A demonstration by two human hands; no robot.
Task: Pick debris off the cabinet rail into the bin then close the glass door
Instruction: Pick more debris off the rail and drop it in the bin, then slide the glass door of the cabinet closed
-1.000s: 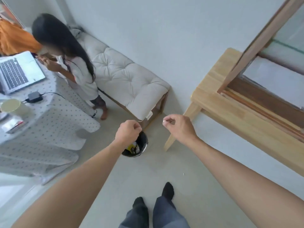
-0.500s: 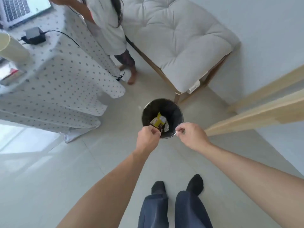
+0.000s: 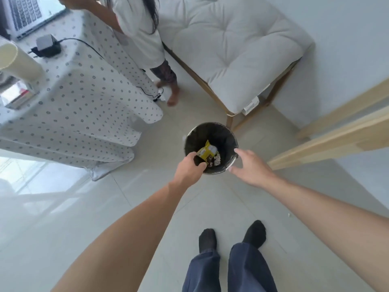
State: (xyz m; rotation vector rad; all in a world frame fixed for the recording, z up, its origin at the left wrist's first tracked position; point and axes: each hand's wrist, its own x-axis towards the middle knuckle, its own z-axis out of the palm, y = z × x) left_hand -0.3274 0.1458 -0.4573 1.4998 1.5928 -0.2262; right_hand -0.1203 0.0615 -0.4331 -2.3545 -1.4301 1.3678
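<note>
Directly below me stands the bin [image 3: 211, 131], a round dark-lined pail on the pale tile floor [image 3: 105, 207], and both of my hands are over its near side. My left hand [image 3: 190, 168] is curled into a loose fist above the near-left rim; its grip is clenched, but I cannot tell whether anything sits inside it. My right hand [image 3: 250, 166] hovers over the near-right rim with the fingers spread and nothing between them, so that grip is released. Inside the bin lies a crumpled yellow wrapper [image 3: 207, 152], with small pale scraps of debris [image 3: 216, 161] just beside it at the bottom.

Off to the right, light wooden rails of the cabinet [image 3: 336, 135] run diagonally across the view; the glass door itself is not visible from this angle. One tiny pale fleck [image 3: 289, 215] lies on the floor near my right forearm, well apart from the bin.

Behind the bin is a wooden bench with a white tufted cushion [image 3: 231, 43], one leg standing just beside the bin's far rim. To the left, a worktop [image 3: 73, 98] draped in a dotted cloth carries a laptop [image 3: 27, 11], a charger block [image 3: 45, 45] with its cable, and a cream cup [image 3: 14, 60]. Another person [image 3: 139, 32] in a white top stands barefoot between the worktop and the bench. My own feet, in black socks [image 3: 231, 237] below blue trousers, stand near the bottom edge.
</note>
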